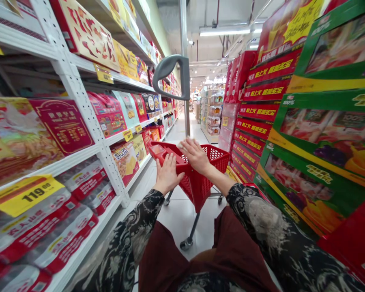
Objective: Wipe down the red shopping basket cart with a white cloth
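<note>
A red plastic basket cart [192,184] stands in front of me on grey legs with casters. My left hand [167,173] lies on its near left rim, fingers stretched out and apart. Over the near middle of the rim, my right hand [197,156] presses down on a white cloth or tissue [181,145], of which only a small edge shows by the fingertips. Above the basket, a grey loop handle [172,77] is fixed to an upright metal pole [187,117]. My right palm's contact with the basket is hidden.
White shelving [101,154] with boxed goods and wrapped bottle packs [76,237] runs along the left. On the right are stacked red drink cartons [258,109] and green juice boxes [319,129]. A tiled aisle floor [193,121] leads away between them, past a display rack [211,109].
</note>
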Motion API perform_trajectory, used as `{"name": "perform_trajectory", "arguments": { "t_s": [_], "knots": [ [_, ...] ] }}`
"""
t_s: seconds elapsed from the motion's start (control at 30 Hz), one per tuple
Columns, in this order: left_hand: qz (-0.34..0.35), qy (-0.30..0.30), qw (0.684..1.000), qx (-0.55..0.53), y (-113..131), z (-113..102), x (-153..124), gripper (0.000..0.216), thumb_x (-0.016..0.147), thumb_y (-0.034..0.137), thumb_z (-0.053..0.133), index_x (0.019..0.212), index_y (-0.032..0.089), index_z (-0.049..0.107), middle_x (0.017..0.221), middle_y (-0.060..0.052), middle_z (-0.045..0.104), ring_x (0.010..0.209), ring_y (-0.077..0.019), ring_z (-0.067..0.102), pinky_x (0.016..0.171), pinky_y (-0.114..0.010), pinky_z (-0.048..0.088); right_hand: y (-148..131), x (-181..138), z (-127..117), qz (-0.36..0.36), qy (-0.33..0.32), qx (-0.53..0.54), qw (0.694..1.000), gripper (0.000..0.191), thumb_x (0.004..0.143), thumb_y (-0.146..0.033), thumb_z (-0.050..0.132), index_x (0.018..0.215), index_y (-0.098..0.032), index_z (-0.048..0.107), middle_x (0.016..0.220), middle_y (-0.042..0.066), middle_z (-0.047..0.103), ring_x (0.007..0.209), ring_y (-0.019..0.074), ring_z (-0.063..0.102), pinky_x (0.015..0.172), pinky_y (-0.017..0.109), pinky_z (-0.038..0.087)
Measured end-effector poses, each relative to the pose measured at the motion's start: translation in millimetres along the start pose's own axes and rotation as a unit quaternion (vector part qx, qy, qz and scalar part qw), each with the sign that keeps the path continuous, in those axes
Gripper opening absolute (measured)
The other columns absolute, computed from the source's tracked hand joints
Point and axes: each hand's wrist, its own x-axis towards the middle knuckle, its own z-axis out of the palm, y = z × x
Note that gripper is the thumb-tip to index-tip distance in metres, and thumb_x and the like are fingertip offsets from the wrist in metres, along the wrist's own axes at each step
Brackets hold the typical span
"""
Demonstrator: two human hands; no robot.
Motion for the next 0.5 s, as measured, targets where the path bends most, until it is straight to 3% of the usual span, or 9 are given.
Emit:
{"name": "perform_trajectory", "arguments": {
  "t_s": [0.1,0.23,0.37,0.5],
  "knots": [
    [0.000,-0.003,1.000,0.006,1,-1,-1,0.069,0.081,0.042,0.049,0.140,0.010,0.035,0.149,-0.016,0.031,0.140,-0.0289,0.025,0.114,-0.058,0.010,-3,-26,8,-0.041,-0.029,-0.010,0.999,0.038,0.092,-0.012,0.044,0.126,-0.023,0.056,0.137,0.005,0.053,0.136,0.0220,0.036,0.114,0.049,0.029],
    [0.007,-0.016,1.000,0.011,1,-2,0,0.071,0.081,0.041,0.047,0.142,0.007,0.031,0.150,-0.018,0.028,0.141,-0.0290,0.023,0.113,-0.059,0.009,1,-26,7,-0.066,-0.041,0.000,0.997,0.035,0.091,-0.013,0.047,0.123,-0.023,0.059,0.135,0.005,0.054,0.134,0.0208,0.039,0.114,0.048,0.030],
    [0.001,-0.012,1.000,0.007,-7,0,2,0.074,0.081,0.041,0.046,0.143,0.006,0.027,0.152,-0.018,0.024,0.141,-0.0294,0.021,0.113,-0.059,0.008,0,-13,7,0.004,-0.001,0.022,1.000,0.032,0.091,-0.015,0.048,0.120,-0.023,0.061,0.137,0.006,0.052,0.136,0.0199,0.036,0.114,0.045,0.030],
    [-0.035,0.000,0.999,-0.018,-19,6,3,0.073,0.081,0.041,0.047,0.143,0.008,0.027,0.150,-0.018,0.030,0.140,-0.0296,0.025,0.113,-0.060,0.009,-21,-25,23,0.094,0.036,0.082,0.992,0.036,0.090,-0.010,0.045,0.119,-0.022,0.062,0.137,0.005,0.052,0.138,0.0178,0.033,0.117,0.041,0.027]
  ]
}}
